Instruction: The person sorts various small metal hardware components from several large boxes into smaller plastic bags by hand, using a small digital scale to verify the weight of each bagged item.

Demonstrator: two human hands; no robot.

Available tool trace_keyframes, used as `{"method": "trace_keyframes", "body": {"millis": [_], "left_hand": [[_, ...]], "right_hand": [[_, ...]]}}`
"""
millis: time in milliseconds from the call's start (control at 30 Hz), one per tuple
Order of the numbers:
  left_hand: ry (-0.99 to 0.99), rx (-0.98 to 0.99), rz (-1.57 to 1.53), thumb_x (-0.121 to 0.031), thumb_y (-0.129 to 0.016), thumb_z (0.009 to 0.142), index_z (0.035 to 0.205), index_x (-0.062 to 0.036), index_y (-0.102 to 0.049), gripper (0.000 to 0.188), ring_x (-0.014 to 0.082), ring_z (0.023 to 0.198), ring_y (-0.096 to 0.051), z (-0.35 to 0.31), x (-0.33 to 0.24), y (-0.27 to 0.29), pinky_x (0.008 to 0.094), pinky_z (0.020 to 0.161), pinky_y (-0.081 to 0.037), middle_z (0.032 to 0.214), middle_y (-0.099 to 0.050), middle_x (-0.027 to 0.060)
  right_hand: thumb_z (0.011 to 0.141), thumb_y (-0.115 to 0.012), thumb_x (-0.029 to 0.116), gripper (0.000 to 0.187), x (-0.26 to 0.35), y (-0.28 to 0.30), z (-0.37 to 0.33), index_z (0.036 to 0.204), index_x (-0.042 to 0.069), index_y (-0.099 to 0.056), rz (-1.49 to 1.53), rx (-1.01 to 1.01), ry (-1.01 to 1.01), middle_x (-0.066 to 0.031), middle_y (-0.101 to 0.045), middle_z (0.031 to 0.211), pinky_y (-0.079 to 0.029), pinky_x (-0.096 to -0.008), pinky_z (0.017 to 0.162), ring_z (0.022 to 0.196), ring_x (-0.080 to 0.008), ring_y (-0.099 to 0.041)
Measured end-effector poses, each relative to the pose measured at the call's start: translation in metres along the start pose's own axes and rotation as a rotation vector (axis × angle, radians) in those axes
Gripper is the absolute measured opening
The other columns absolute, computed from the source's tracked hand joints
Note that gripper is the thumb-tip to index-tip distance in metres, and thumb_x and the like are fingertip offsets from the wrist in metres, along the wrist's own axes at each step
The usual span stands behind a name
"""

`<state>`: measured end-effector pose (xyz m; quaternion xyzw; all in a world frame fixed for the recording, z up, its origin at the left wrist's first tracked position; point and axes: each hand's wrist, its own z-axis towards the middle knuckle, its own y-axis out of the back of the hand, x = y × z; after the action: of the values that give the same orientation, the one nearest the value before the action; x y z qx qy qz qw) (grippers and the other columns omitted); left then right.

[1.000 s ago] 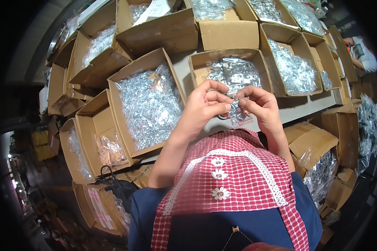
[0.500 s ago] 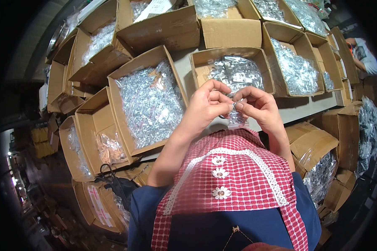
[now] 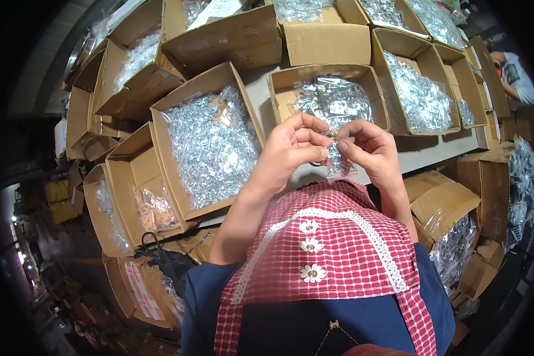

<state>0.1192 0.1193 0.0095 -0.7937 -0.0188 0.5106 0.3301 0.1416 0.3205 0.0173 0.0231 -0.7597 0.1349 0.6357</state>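
In front of my apron, a small clear plastic bag (image 3: 339,164) of shiny metal parts hangs between my two hands. My left hand (image 3: 288,151) is closed, with thumb and fingertips pinched at the bag's upper left side. My right hand (image 3: 374,153) pinches its upper right side between thumb and forefinger. The fingertips partly cover the top of the bag, so I cannot tell whether it is sealed. Just beyond my hands, clear bags of flat metal parts (image 3: 335,101) lie in an open cardboard box (image 3: 283,99).
To the left, a large carton (image 3: 248,107) holds many little bags of silvery hardware (image 3: 210,151). A smaller carton has copper-coloured pieces (image 3: 156,210). More cartons line the pale table (image 3: 436,157). At right stands an opened carton (image 3: 442,199); a person (image 3: 516,80) is at the far right.
My right fingertips have shifted slightly right, away from the left ones. More of the small bag shows between my hands. My left hand has barely moved.
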Motion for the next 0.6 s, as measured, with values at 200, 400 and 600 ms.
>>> {"method": "trace_keyframes", "body": {"millis": [200, 400, 600], "left_hand": [[-0.001, -0.010, 0.003, 0.005, -0.063, 0.076, 0.110, 0.0021, -0.053, 0.035, 0.0157, 0.083, -0.066, 0.0015, 0.0021, 0.0013, 0.0271, 0.077, -0.056, 0.092, -0.066, 0.0112], [0.010, -0.015, -0.003, 0.005, -0.062, 0.078, 0.108, 0.0029, -0.052, 0.032, 0.0161, 0.081, -0.065, 0.0016, 0.0028, 0.0011, 0.0272, 0.073, -0.055, 0.092, -0.064, 0.0123], [0.005, -0.016, 0.006, 0.004, -0.063, 0.078, 0.107, 0.0019, -0.053, 0.031, 0.0161, 0.080, -0.065, 0.0022, 0.0050, 0.0020, 0.0265, 0.073, -0.053, 0.091, -0.065, 0.0121]], "right_hand": [[0.088, -0.066, 0.006, 0.017, -0.0005, -0.0012, 0.0010, 0.103, -0.002, -0.065, -0.033, -0.003, -0.007, -0.0023, -0.064, 0.079, -0.049, -0.0213, 0.056, 0.066, -0.0064, -0.059], [0.087, -0.066, 0.006, 0.019, 0.0022, 0.0005, 0.0014, 0.105, 0.000, -0.067, -0.044, 0.009, -0.048, -0.0003, -0.063, 0.076, -0.043, -0.0200, 0.056, 0.065, -0.0045, -0.056], [0.087, -0.067, 0.008, 0.019, 0.0057, 0.0001, 0.0014, 0.104, 0.001, -0.068, -0.052, 0.007, -0.083, 0.0003, -0.064, 0.078, -0.042, -0.0198, 0.057, 0.066, -0.0042, -0.055]]}}
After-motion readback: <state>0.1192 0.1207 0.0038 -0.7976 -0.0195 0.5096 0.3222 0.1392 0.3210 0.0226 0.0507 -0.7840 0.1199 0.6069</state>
